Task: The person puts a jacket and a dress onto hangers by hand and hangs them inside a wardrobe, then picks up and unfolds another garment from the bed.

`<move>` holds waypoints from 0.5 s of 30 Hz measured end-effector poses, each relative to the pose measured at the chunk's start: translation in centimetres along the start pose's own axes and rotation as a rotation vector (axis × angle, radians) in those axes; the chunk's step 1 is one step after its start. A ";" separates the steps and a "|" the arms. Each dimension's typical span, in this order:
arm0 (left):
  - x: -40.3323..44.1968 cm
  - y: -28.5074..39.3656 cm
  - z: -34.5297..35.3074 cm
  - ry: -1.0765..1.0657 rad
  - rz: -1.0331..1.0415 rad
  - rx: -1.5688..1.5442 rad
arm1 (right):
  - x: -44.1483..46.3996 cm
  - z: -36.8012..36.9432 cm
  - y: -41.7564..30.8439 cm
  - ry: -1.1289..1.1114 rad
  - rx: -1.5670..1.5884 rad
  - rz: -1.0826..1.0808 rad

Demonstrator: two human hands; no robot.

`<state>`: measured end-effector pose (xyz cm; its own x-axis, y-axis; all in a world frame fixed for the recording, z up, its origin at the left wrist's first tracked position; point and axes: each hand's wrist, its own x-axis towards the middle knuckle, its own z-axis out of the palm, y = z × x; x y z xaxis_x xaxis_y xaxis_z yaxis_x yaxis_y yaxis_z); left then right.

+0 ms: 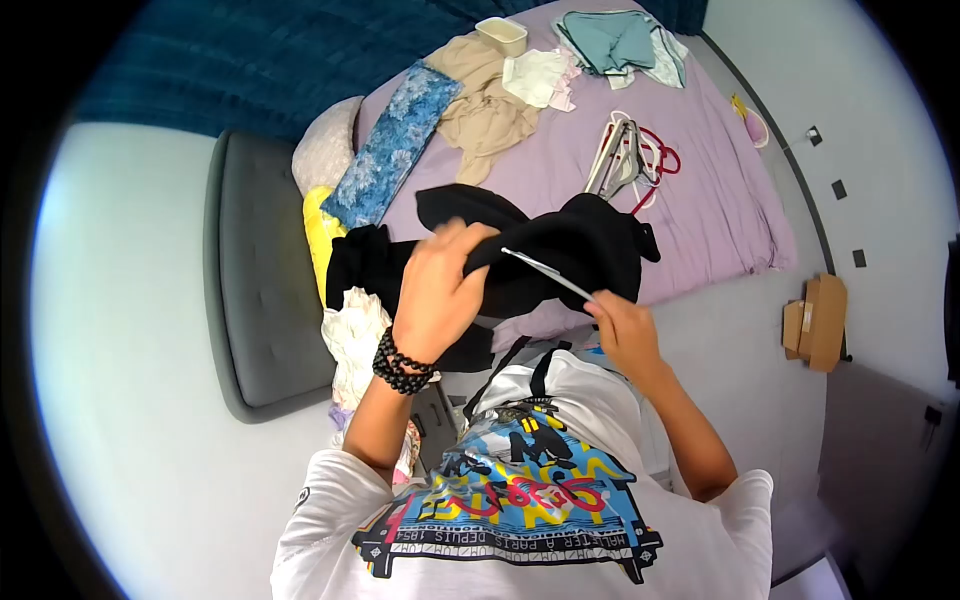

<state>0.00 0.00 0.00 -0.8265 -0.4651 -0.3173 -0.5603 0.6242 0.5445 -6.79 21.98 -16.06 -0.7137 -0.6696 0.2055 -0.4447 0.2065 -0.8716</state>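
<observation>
A black garment [590,240] hangs bunched in front of me over the bed's near edge. My left hand [440,285], with dark beads at the wrist, has its fingers closed on the garment's left part. My right hand [622,325] grips the right end of a grey hanger [548,270]. The hanger slants up to the left across the front of the black cloth, its other end close to my left hand's fingers. How much of it lies inside the garment I cannot tell.
Several hangers [625,160] lie on the purple bedsheet [715,180] beyond the garment. Farther back are a beige cloth [485,110], a blue floral pillow [395,145], folded teal cloth [610,42] and a white container [502,37]. A grey headboard [275,280] stands left; cardboard [825,322] is at right.
</observation>
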 end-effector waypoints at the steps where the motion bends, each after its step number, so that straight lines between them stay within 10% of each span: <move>1: -0.2 0.4 -0.1 0.103 0.200 0.259 | 1.0 -0.1 0.3 0.030 0.078 -0.040; 3: 1.1 -1.6 -3.6 0.369 0.561 0.475 | 6.1 2.1 -0.7 0.092 0.102 -0.138; 5: 1.7 -1.6 -4.9 0.153 0.827 0.380 | 6.9 1.8 -1.7 0.096 0.146 -0.019; 13: 6.4 -3.9 -6.9 0.141 0.938 0.522 | 10.7 1.7 -3.2 -0.011 0.056 -0.277; 15: 6.1 -3.4 -6.8 0.231 0.948 0.432 | 11.6 -0.9 -2.7 -0.142 0.397 -0.048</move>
<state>-2.77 -9.20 1.50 -0.9302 0.2477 0.2709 0.2963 0.9423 0.1555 -14.32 14.30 -10.89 -0.6035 -0.7689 0.2109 -0.2127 -0.0997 -0.9720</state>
